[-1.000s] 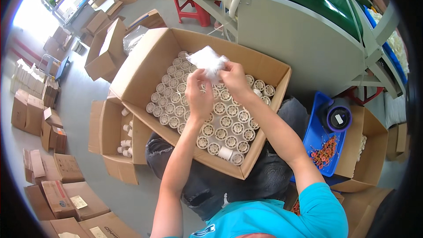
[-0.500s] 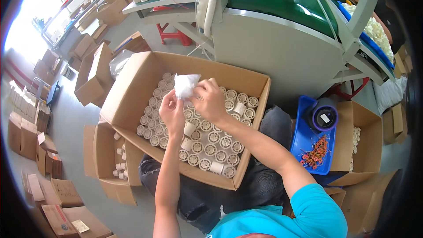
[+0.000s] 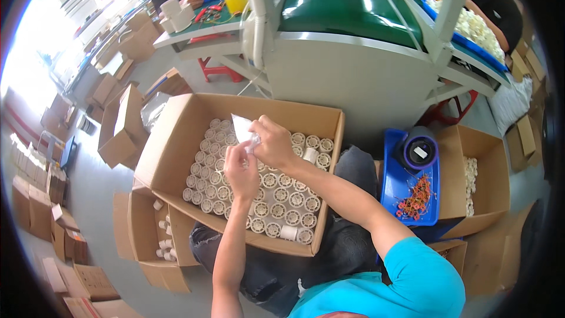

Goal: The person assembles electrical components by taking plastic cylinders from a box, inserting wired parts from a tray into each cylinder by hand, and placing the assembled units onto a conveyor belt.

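Above a large open cardboard box [image 3: 168, 141], I hold a small white plastic bag [image 3: 242, 128] between both hands. My right hand [image 3: 273, 143] is closed on the bag from the right. My left hand [image 3: 242, 172] pinches its gathered lower end, just below the right fingers. The bag's pointed corner sticks up past the fingers; what it contains I cannot make out. Beneath my hands, round white plastic parts [image 3: 278, 210] stand in close rows, most showing spoked ends. One white cylinder [image 3: 289, 233] lies on its side near the front.
To the right, a blue tray [image 3: 393, 185] carries a dark round container [image 3: 419, 153] and orange-red wired parts [image 3: 416, 199]. Beyond it stands a box [image 3: 488, 185] with pale pieces. A smaller box [image 3: 144, 229] sits at left. Ahead is a green conveyor [image 3: 347, 9], with people working alongside.
The white bag has gone from puffed out to narrow and pointed, its lower end gathered between my fingers. My hands have come closer together. The whole view has shifted slightly.
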Tool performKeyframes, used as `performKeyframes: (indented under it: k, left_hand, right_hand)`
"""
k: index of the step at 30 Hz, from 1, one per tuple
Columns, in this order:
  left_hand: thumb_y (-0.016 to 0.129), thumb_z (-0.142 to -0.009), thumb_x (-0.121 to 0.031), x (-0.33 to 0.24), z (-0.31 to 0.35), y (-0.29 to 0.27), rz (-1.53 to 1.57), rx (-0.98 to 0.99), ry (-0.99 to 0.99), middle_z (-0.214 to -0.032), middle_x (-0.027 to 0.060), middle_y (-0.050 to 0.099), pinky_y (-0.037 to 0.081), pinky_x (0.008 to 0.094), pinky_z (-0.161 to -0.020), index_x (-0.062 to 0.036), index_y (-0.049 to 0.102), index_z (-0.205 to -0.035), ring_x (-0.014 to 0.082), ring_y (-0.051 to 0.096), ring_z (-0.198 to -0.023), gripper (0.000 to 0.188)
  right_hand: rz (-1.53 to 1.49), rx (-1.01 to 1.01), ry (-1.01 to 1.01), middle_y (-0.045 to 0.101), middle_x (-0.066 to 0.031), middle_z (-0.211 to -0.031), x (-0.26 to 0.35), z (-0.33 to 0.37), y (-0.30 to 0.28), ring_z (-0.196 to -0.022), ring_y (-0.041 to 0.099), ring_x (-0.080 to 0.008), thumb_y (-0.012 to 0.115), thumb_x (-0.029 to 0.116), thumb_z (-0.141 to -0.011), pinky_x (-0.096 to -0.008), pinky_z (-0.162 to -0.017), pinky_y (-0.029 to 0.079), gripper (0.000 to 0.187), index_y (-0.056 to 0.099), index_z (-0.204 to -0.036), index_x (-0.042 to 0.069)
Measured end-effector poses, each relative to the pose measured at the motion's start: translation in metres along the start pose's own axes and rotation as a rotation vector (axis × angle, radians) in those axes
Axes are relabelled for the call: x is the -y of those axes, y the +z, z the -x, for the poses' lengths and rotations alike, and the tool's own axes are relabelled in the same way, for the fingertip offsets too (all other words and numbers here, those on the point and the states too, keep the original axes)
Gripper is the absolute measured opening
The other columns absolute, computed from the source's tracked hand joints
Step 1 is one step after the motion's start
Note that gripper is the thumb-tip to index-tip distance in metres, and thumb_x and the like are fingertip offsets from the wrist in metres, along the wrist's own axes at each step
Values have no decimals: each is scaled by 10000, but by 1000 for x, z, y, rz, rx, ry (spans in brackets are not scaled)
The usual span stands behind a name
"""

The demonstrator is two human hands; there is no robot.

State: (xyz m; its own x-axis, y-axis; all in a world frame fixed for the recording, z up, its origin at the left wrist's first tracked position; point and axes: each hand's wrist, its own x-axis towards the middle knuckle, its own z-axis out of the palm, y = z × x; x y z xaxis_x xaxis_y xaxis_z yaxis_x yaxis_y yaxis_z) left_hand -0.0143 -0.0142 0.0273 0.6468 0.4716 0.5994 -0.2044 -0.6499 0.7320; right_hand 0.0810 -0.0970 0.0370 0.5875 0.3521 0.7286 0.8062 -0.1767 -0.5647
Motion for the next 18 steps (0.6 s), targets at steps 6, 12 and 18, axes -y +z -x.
performKeyframes:
  k: [6,12,18]
  left_hand:
    - [721,-779,-41,-128,-8,-22,283,116,17,-1287,106,478,381,358,-996,-28,430,-1348,207,471,-1199,639]
    - [919,-571,-401,-301,23,-30,819,732,317,-1339,178,473,369,359,-985,-31,392,-1399,258,466,-1236,1049]
    - [935,-532,-356,-358,48,23,1130,1353,414,-1290,204,546,435,329,-937,10,455,-1347,262,542,-1183,1013]
  right_hand:
    - [-90,-255,230,591,-105,-867,15,44,-136,-749,598,-246,584,-98,-648,-322,-652,471,267,605,-881,30]
    - [403,-577,200,609,-175,-1176,80,179,-341,-1051,610,-281,589,-95,-642,-342,-901,479,324,619,-944,16]
    - [1356,-1102,-1,604,-113,-1125,215,284,-533,-1027,597,-221,639,-66,-755,-350,-885,498,400,612,-1147,6]
